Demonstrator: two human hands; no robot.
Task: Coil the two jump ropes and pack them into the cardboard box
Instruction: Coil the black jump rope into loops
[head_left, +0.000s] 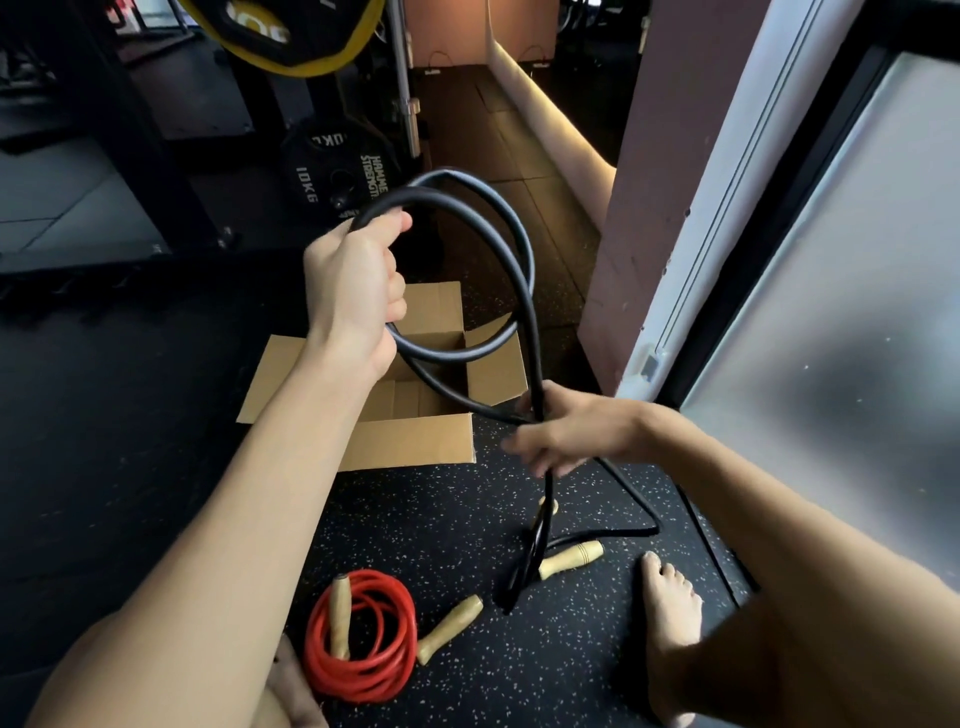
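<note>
Gym floor (441, 545): L hand (353, 280) fingers clench black rope (447, 357) loops; R hand (576, 436) fingers ring strand below. Keep loops equal, no twist.

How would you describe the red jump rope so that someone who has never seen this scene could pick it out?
Find the open cardboard box on the speckled floor. Nearer the person than it lies the red jump rope, fully coiled, one wooden handle across it. Unlike the black rope, no hand holds it.
</note>
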